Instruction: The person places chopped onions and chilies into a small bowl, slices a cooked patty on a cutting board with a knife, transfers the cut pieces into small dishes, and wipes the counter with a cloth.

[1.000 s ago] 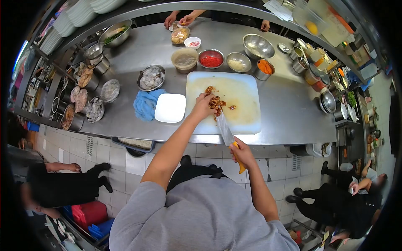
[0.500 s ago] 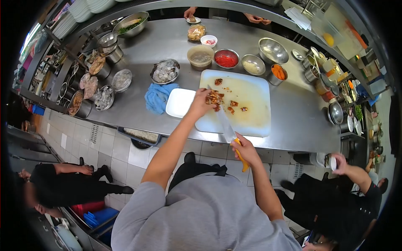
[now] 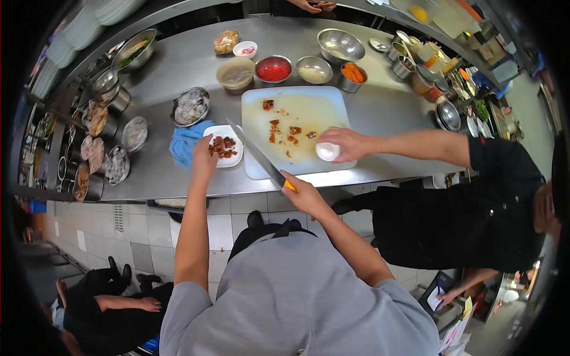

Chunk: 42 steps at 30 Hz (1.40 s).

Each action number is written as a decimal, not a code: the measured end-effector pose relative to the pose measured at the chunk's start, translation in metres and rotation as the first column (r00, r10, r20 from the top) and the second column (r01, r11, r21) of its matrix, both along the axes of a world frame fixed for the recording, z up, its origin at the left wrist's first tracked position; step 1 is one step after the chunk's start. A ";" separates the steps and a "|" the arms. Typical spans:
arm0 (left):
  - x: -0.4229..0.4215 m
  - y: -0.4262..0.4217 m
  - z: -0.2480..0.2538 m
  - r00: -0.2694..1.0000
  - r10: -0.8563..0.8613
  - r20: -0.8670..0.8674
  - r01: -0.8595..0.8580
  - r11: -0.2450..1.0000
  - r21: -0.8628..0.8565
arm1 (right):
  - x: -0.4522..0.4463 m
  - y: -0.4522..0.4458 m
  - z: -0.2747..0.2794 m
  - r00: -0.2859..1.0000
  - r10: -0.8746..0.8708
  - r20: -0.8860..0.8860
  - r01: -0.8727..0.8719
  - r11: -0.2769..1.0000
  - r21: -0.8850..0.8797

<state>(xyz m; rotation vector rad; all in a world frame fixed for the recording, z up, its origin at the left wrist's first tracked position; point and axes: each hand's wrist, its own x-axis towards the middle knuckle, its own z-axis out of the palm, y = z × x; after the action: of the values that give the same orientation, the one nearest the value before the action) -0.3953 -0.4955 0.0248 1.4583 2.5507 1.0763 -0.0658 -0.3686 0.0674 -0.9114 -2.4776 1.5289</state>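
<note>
My left hand [image 3: 204, 155] is at the left side of a white square plate [image 3: 233, 132], fingers loosely apart beside a heap of chopped browned meat [image 3: 224, 147] on it. In my right hand [image 3: 301, 193] is a knife [image 3: 260, 153] by its yellow handle, the blade slanting up and left across the left edge of a white cutting board [image 3: 332, 113]. Several meat pieces [image 3: 295, 130] and crumbs lie on the board. A co-worker's hand [image 3: 347, 142] reaches over the board from the right, holding a small white cup [image 3: 328, 151].
Left of the plate lie a blue cloth [image 3: 187, 145] and a bowl of raw seafood [image 3: 191, 107]. Behind the board stand a tub [image 3: 234, 74], a bowl of chopped red food [image 3: 274, 70], another metal bowl [image 3: 313, 71] and a pot of carrots [image 3: 352, 76]. A co-worker in black [image 3: 457, 219] stands close right.
My left hand has moved the chopped meat from the board onto the plate. The knife has shifted to the board's left edge. The right-hand co-worker has come closer, bringing the white cup over the board.
</note>
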 end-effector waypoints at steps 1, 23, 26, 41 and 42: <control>-0.001 0.003 -0.001 1.000 0.004 -0.019 -0.004 1.000 0.003 | 0.006 -0.001 -0.006 0.999 -0.046 -0.014 0.045 0.998 -0.032; -0.009 0.156 0.058 0.847 -0.415 0.332 0.531 0.634 -0.563 | 0.099 -0.096 0.013 0.859 -0.483 0.168 0.503 0.738 -0.451; 0.035 0.121 0.051 0.742 -0.588 0.323 0.667 0.696 -0.267 | 0.111 -0.111 0.025 0.823 -0.519 0.231 0.555 0.649 -0.520; 0.121 0.124 0.005 0.883 -0.437 0.170 0.420 0.899 0.126 | 0.133 -0.150 0.007 0.712 -0.662 0.236 0.666 0.528 -0.528; 0.121 0.127 0.005 0.896 -0.419 0.145 0.404 0.906 0.124 | 0.133 -0.150 0.006 0.706 -0.669 0.230 0.667 0.520 -0.534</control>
<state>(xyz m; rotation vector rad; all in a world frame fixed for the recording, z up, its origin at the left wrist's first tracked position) -0.2745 -0.3683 0.0295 1.7379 1.9743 1.1927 0.0667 -0.5183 0.0734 -1.6842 -1.2700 1.9257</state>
